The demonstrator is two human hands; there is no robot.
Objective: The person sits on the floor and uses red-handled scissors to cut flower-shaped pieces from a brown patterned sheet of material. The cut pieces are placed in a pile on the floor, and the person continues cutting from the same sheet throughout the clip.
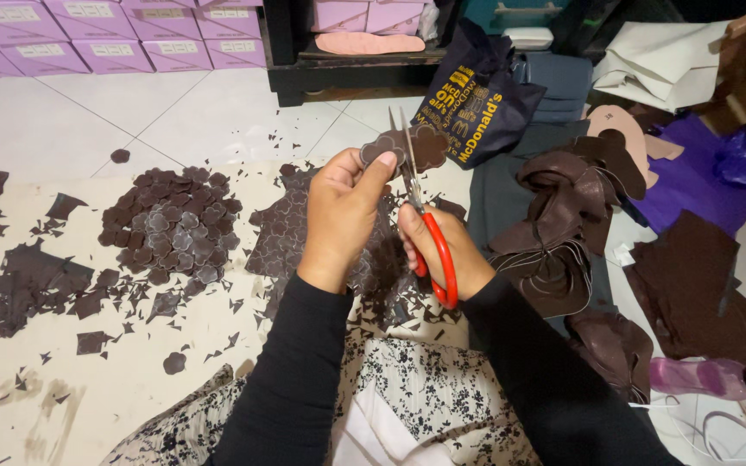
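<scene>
— What did your left hand [344,210] have just above the middle of the frame?

— Your fingers pinched a dark brown scalloped cutout [407,148], held up in the upper centre.

— And your right hand [439,250]?

— It was clenched through the red handles of the scissors [420,210], blades parted around the cutout's edge (tips pointing up).

— Anything else?

— A pile of cut pieces [172,224] lay at centre left, leather strips [563,224] at right.

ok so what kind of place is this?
Likely a small home craft or shoe-making workshop, worked on the floor. A pile of cut dark flower shapes lies there, the right hand holds red scissors, and stacked pink boxes line the wall.
</scene>
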